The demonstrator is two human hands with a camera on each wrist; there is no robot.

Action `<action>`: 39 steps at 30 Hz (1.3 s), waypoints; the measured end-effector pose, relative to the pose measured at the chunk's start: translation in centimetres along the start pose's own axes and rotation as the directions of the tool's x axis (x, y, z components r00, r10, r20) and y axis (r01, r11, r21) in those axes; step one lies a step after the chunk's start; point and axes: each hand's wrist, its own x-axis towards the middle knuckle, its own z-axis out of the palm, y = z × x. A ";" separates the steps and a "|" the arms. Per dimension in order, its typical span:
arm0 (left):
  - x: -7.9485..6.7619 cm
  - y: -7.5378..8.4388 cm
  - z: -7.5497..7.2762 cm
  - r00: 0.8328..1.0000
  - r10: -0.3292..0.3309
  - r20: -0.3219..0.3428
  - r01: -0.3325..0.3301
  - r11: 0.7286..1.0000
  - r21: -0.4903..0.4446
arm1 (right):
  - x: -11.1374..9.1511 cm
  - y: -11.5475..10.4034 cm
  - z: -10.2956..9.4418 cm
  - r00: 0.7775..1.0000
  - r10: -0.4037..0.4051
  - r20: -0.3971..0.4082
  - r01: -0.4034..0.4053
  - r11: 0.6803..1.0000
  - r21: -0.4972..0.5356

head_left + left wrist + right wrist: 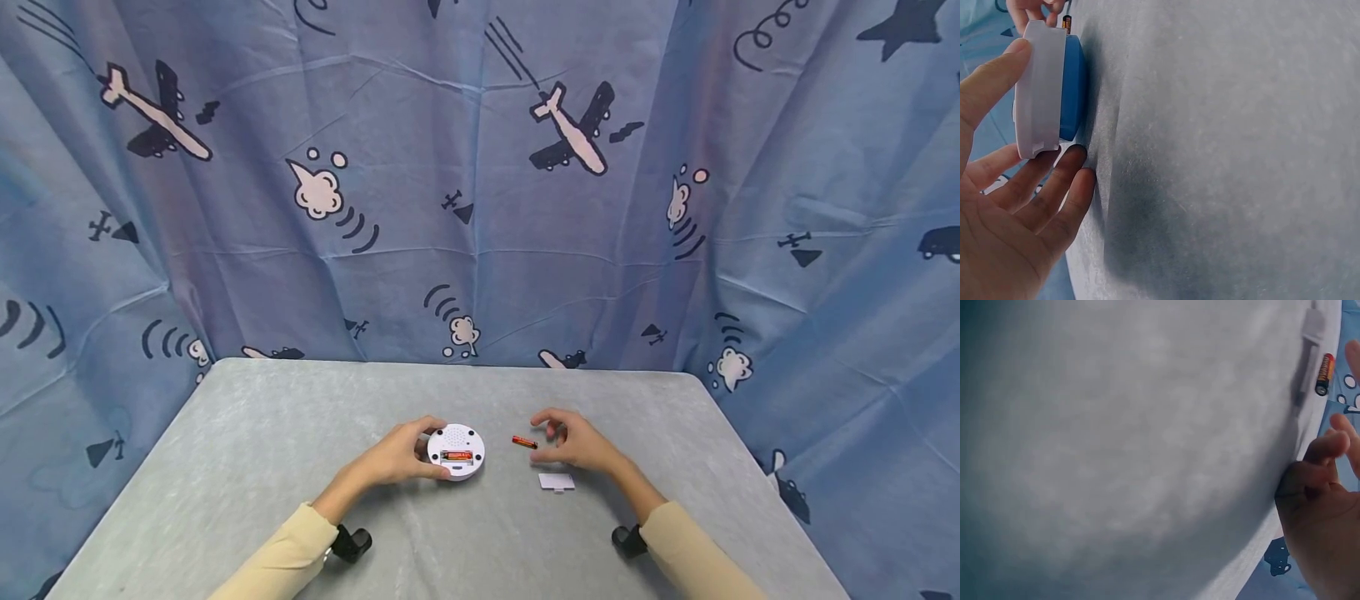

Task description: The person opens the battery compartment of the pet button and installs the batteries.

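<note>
White device [457, 438] is grasped by the left grip [402, 455], the right grip [575, 443] released beside a loose battery [525, 442].

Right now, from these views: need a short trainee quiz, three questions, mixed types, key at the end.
1. Fill in the colours: the left grip holds a round device whose upper face is ____ in the head view and whose lower part is ____ in the left wrist view.

2. Multiple choice: where is the flat white cover relative to the loose battery?
A) Farther from the person
B) On top of it
C) Nearer the person

3. True or false: the right grip has its thumb and fingers apart, not closed on the loose battery.

Key:
1. White; blue.
2. C.
3. True; the right wrist view shows a gap between fingers and battery.
</note>
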 end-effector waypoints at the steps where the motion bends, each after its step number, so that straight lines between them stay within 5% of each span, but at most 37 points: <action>1: 0.0 0.0 0.0 1.000 -0.001 -0.001 0.001 1.000 -0.001 | 0.0 0.1 0.1 1.000 0.001 -0.011 -0.001 1.000 -0.025; 20: -0.3 0.2 0.0 1.000 -0.008 0.005 0.008 1.000 -0.010 | 0.5 0.3 1.4 0.997 -0.024 -0.077 0.011 0.985 -0.170; 39: -0.1 0.1 0.0 1.000 -0.009 0.000 0.009 1.000 0.028 | 0.4 0.4 1.1 0.993 -0.041 -0.110 0.029 0.994 -0.102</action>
